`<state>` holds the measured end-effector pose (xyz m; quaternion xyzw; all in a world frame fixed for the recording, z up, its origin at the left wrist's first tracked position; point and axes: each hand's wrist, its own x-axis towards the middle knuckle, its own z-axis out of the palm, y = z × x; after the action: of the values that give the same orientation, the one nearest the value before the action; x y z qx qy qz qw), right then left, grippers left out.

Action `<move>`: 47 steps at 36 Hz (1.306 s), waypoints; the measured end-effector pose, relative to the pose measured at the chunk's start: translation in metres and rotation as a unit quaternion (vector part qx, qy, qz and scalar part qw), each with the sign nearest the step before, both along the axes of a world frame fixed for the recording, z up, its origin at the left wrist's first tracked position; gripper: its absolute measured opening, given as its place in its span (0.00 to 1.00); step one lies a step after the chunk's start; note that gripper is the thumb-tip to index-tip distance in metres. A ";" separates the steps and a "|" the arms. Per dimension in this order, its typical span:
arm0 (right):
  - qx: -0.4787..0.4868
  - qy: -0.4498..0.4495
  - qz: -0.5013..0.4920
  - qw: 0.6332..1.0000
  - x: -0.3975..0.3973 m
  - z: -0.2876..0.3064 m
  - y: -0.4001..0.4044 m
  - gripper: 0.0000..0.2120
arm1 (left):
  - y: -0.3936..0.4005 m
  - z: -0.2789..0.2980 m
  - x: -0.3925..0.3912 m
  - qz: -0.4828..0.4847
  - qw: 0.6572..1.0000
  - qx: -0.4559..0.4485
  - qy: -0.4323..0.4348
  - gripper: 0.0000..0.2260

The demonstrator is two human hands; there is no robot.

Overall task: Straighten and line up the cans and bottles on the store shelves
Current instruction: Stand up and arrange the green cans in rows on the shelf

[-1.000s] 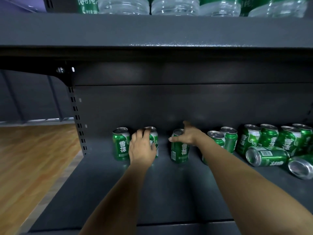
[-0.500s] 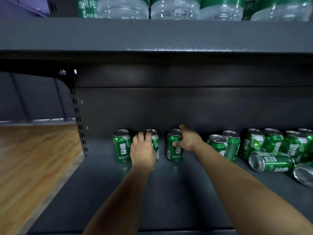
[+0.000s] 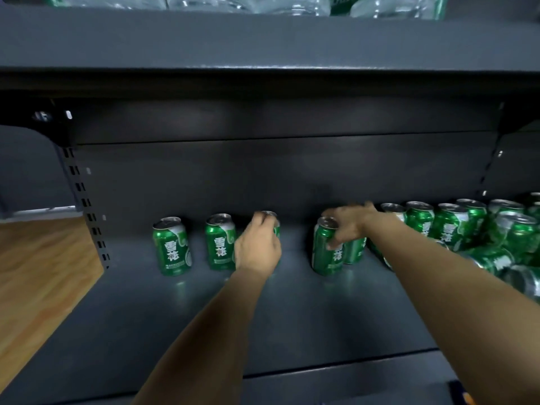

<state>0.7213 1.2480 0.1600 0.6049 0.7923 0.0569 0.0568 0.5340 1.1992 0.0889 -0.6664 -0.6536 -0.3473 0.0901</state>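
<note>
Green beer cans stand on a dark grey shelf. Two upright cans stand side by side at the left. My left hand grips a third can from the front and hides most of it. To the right, past a gap, my right hand holds a fourth can by its top rim; it stands upright. Another can is just behind it. A crowded group of cans fills the right, and some lie on their sides.
The upper shelf overhangs close above and carries clear water bottles. A slotted upright post marks the shelf's left end, with wooden floor beyond. The back panel is right behind the cans.
My left hand has shifted right from the second can to the third. My right hand let go of that third can and took hold of a can farther right, near the group.
</note>
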 end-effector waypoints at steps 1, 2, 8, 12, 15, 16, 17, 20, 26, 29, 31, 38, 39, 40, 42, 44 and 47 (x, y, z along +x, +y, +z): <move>0.017 -0.016 0.008 1.000 0.000 -0.001 0.000 0.31 | 0.001 -0.002 0.006 -0.011 1.000 0.003 0.003 0.12; 0.032 -0.022 0.015 0.999 0.001 -0.002 -0.001 0.30 | 0.002 -0.004 0.011 -0.014 1.000 0.013 0.014 0.12; 0.065 0.008 0.037 0.997 0.001 -0.011 0.002 0.31 | 0.008 -0.008 0.021 0.090 0.993 0.070 0.033 0.19; 0.068 0.039 0.034 0.996 -0.007 -0.016 0.005 0.34 | 0.009 -0.006 0.014 0.126 0.990 0.039 0.051 0.23; 0.066 0.056 0.036 0.996 -0.012 -0.020 0.006 0.32 | 0.011 -0.008 0.010 0.130 0.990 0.004 0.062 0.23; 0.068 0.061 0.037 0.995 -0.014 -0.022 0.007 0.31 | 0.012 -0.008 0.010 0.134 0.989 -0.001 0.065 0.22; 0.070 0.068 0.037 0.995 -0.015 -0.024 0.008 0.30 | 0.013 -0.009 0.010 0.135 0.988 -0.004 0.068 0.21; 0.069 0.093 0.026 0.993 -0.019 -0.027 0.011 0.28 | 0.016 -0.013 0.015 0.125 0.989 0.001 0.078 0.20; 0.053 0.115 0.006 0.992 -0.019 -0.026 0.019 0.31 | 0.025 -0.021 0.014 0.105 0.991 0.041 0.066 0.19; 0.018 0.094 -0.003 0.995 -0.010 -0.018 0.020 0.39 | 0.029 -0.026 0.010 0.098 0.991 0.059 0.076 0.19; 0.013 0.078 -0.017 0.997 0.002 -0.012 0.017 0.44 | 0.032 -0.028 0.009 0.101 0.988 0.080 0.084 0.20; -0.016 0.158 -0.070 0.985 0.038 -0.022 0.021 0.45 | 0.028 -0.024 0.014 0.111 0.985 0.106 0.081 0.21; 0.000 0.166 -0.072 0.983 0.039 -0.025 0.020 0.41 | 0.026 -0.023 0.016 0.110 0.985 0.107 0.083 0.21; 0.016 0.170 -0.074 0.983 0.040 -0.025 0.018 0.38 | 0.024 -0.023 0.018 0.105 0.985 0.111 0.084 0.22; 0.037 0.178 -0.083 0.980 0.043 -0.026 0.015 0.36 | 0.020 -0.021 0.024 0.084 0.986 0.120 0.086 0.23; 0.030 0.185 -0.096 0.977 0.048 -0.024 0.015 0.36 | 0.017 -0.020 0.032 0.058 0.988 0.119 0.082 0.23; 0.020 0.203 -0.104 0.973 0.057 -0.024 0.017 0.32 | 0.014 -0.019 0.043 0.030 0.992 0.094 0.081 0.23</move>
<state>0.7779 1.2652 0.1362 0.6839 0.7187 -0.0579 -0.1117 0.5768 1.2135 0.0701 -0.6613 -0.6281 -0.3490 0.2153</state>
